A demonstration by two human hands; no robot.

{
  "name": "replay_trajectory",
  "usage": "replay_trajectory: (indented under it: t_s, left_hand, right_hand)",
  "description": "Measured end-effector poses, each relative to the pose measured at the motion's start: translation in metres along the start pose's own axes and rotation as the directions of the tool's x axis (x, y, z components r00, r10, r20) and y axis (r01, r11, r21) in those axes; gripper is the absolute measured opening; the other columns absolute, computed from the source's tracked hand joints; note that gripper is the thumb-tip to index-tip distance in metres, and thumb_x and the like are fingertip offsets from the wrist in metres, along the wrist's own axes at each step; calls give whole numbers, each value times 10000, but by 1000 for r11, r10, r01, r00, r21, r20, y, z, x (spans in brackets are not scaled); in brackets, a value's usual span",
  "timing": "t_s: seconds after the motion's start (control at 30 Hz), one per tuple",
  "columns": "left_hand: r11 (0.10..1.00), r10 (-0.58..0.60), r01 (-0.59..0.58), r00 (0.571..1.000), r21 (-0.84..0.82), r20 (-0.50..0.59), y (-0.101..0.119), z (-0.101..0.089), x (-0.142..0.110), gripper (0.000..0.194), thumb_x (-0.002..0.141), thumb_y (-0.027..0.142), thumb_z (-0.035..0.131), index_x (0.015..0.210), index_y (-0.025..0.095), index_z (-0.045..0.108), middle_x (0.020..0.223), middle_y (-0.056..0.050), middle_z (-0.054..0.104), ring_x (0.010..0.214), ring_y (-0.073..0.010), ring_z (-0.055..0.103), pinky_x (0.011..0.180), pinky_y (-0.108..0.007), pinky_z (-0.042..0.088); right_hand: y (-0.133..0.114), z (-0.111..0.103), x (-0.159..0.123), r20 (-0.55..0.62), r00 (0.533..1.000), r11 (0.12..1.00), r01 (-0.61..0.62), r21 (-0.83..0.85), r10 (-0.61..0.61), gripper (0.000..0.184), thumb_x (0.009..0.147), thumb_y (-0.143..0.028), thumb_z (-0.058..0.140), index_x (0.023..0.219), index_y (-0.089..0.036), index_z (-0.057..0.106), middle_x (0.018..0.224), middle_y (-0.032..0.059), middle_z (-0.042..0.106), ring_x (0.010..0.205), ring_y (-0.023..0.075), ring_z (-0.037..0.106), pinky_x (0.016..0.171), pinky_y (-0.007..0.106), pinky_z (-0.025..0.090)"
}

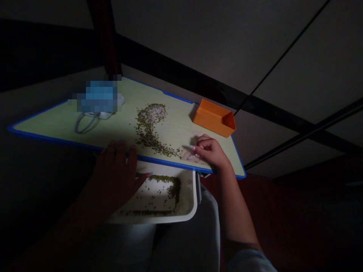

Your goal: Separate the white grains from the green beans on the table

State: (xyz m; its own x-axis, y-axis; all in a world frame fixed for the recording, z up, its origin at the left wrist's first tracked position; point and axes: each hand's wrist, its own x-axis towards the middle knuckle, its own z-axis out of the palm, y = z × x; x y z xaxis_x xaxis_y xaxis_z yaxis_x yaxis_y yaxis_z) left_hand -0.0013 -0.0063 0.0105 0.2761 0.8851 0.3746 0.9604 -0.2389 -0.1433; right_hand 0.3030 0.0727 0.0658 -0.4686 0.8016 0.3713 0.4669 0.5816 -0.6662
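Note:
My left hand (116,170) lies with fingers spread on the near blue edge of a pale yellow board (176,124), in shadow. Its thumb reaches over a white tray (190,196) with small green beans (170,181) in it. Above the board's right part, my right hand (208,149) has its fingers curled together in a pinch; what they hold, if anything, I cannot make out. A faint, clear, curved shape (189,155) shows on the board beside these fingers. Left of it, green beans mixed with pale grains (153,113) form a curved, scattered patch.
An orange open box (212,117) stands at the board's far right corner. On the left, a blurred-out blue thing rests on a white device (106,114) with a looped grey cord (82,126). Dark wall panels (198,41) rise behind the board. The tray sits over my lap.

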Motion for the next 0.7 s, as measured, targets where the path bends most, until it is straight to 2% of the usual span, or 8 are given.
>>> replay_trajectory:
  t_s: [0.1, 0.3, 0.5, 0.6, 0.7]
  left_hand:
    - [1000, -13, 13, 1000, 4, 8, 0, 1, 0, 788, 847, 554, 477, 1386, -20, 442, 1435, -372, 455, 1381, -524, 433, 1102, -617, 407]
    - [1000, -10, 10, 1000, 18, -24, 2, 3, 0, 780, 849, 554, 484, 1382, -13, 440, 1438, -370, 458, 1387, -514, 433, 1094, -615, 416]
    - [1000, 2, -2, 1000, 1, -26, 1, 3, 0, 797, 841, 555, 503, 1376, -32, 440, 1429, -381, 449, 1383, -528, 427, 1107, -615, 403]
    - [1000, -10, 10, 999, 0, -35, 1, 4, 0, 811, 835, 570, 508, 1378, -28, 436, 1435, -375, 448, 1387, -532, 420, 1107, -622, 402]
    - [1000, -16, 16, 999, -5, -33, 1, 4, -1, 802, 846, 566, 490, 1391, -18, 421, 1453, -368, 440, 1397, -521, 416, 1110, -620, 403]
  right_hand:
    - [1, 1, 0, 13, 1000, 1000, -7, -28, 8, 501, 893, -456, 651, 507, -238, 417, 559, -25, 422, 668, 171, 437, 711, 345, 347]
    - [6, 3, -1, -48, 998, 992, -46, -118, 41, 463, 911, -400, 624, 510, -235, 461, 558, -20, 450, 654, 169, 437, 710, 343, 349]
    - [13, 4, 0, -144, 985, 957, -134, -259, 99, 434, 912, -328, 613, 508, -226, 496, 570, 2, 521, 662, 175, 454, 730, 343, 353]
    - [14, 4, 0, -177, 976, 929, -179, -324, 126, 431, 909, -323, 617, 508, -229, 493, 573, 6, 518, 676, 182, 458, 715, 335, 349]
    - [15, 4, 0, -264, 951, 899, -249, -360, 158, 431, 895, -325, 632, 502, -234, 479, 561, 5, 499, 671, 187, 458, 702, 334, 344]
